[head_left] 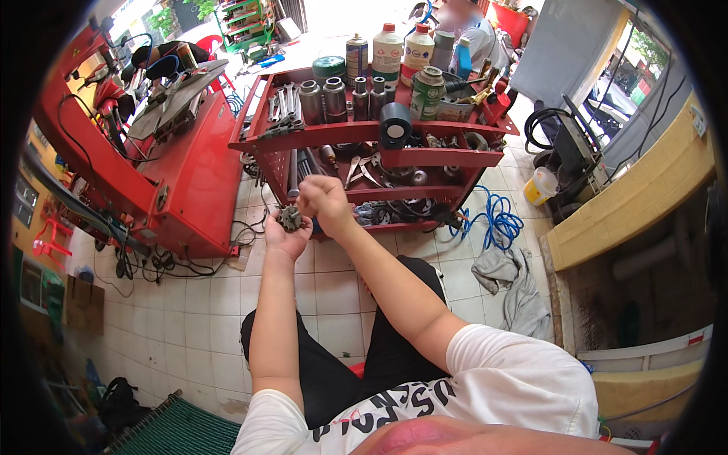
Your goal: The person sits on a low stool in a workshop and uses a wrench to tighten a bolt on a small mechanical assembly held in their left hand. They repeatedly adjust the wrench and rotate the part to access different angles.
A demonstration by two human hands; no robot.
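Observation:
My left hand (285, 241) is closed around a small, toothed grey metal part (290, 218) in front of the red tool cart (318, 138). Just above and to the right of that part is my right hand (324, 203), its fingers curled together. What the right fingers pinch, if anything, is hidden. On the cart's lower shelf, beyond my hands, lie pliers (364, 173). Large sockets (334, 100) and several wrenches (285, 102) sit on its top tray.
Bottles (387, 57) and cans crowd the cart top. To the left stands a red machine (189, 182) with cables on the tiled floor. A blue hose (497, 220) and grey cloth (516, 288) lie at right. Another person (474, 38) is behind the cart.

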